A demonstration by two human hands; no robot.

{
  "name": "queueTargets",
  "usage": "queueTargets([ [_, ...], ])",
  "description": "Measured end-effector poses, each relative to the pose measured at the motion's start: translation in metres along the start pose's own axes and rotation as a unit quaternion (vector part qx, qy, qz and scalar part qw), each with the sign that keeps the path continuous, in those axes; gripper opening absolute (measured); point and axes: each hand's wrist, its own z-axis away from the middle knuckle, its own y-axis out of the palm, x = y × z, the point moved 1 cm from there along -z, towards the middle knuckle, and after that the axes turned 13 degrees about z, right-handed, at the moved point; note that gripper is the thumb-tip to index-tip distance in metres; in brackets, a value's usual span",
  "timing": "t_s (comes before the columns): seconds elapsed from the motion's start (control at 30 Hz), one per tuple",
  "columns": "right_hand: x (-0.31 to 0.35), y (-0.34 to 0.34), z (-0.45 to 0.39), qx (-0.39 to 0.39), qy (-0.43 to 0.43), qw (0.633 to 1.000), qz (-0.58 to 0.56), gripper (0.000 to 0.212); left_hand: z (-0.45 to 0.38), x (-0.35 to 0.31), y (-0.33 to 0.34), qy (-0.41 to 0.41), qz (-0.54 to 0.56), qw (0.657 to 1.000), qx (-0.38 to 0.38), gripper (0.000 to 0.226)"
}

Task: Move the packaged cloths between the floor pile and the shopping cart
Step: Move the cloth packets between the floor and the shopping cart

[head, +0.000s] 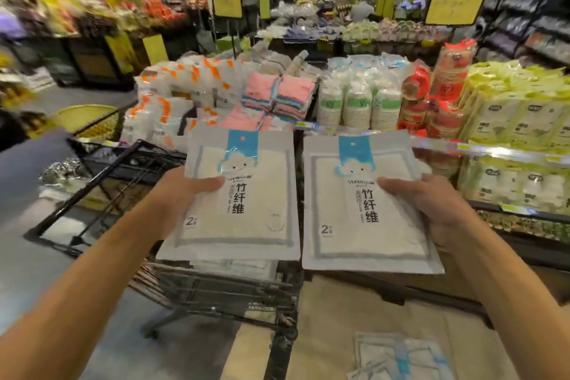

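While both arms reach forward, the floor pile (401, 358) of packaged cloths lies nearest, low on the tan floor, below and a little inward of the right hand's fingers; it is blurred, and only pale packs with blue tops can be made out. The left hand (175, 194) pinches the left packaged cloth (237, 194) at its left edge, thumb curled over the front, the other fingers hidden behind the pack. The right hand (438, 207) pinches the right packaged cloth (367, 203) at its right edge the same way, thumb on the front, fingers out of sight behind. The two packs are held upright, side by side, a narrow gap between them, each with a blue band and a cloud face on top. Beneath the left hand's fingers and its pack stands the black wire shopping cart (222, 290), with more pale packs (234, 267) lying in it just under the held pack's lower edge. Beyond the fingertips of both hands rises a display shelf (509, 157) carrying pink folded cloths (277, 95), stacked paper cups (357, 105) and green-wrapped packs (509, 120); farther aisles are blurred
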Motion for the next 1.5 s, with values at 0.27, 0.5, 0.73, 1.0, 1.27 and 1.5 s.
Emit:
queueTargets([
  [0.27, 0.040, 0.123, 0.001, 0.039, -0.027, 0.999, 0.027, 0.030, 0.014, -0.014, -0.125, 0.029, 0.052, 0.998, -0.021, 0.030],
  [0.5, 0.052, 0.232, -0.008, 0.038, -0.041, 0.998, 0.033, 0.021, -0.006, -0.024, -0.218, 0.037, 0.030, 0.999, -0.012, 0.040],
  [0.73, 0.057, 0.286, -0.027, 0.043, -0.018, 0.998, 0.040, 0.027, -0.049, -0.020, -0.277, 0.021, 0.058, 0.998, -0.014, 0.045],
  [1.0, 0.052, 0.299, -0.091, 0.024, -0.006, 0.999, 0.029, 0.031, -0.123, -0.004, -0.277, 0.010, 0.056, 0.998, -0.032, 0.046],
  [1.27, 0.018, 0.310, -0.181, 0.029, 0.030, 0.999, -0.029, 0.024, -0.198, 0.004, -0.254, -0.030, 0.037, 0.998, -0.043, 0.044],
  [1.5, -0.014, 0.311, -0.237, 0.018, 0.087, 0.994, -0.059, 0.027, -0.277, 0.039, -0.236, -0.065, 0.049, 0.995, -0.050, 0.045],
])
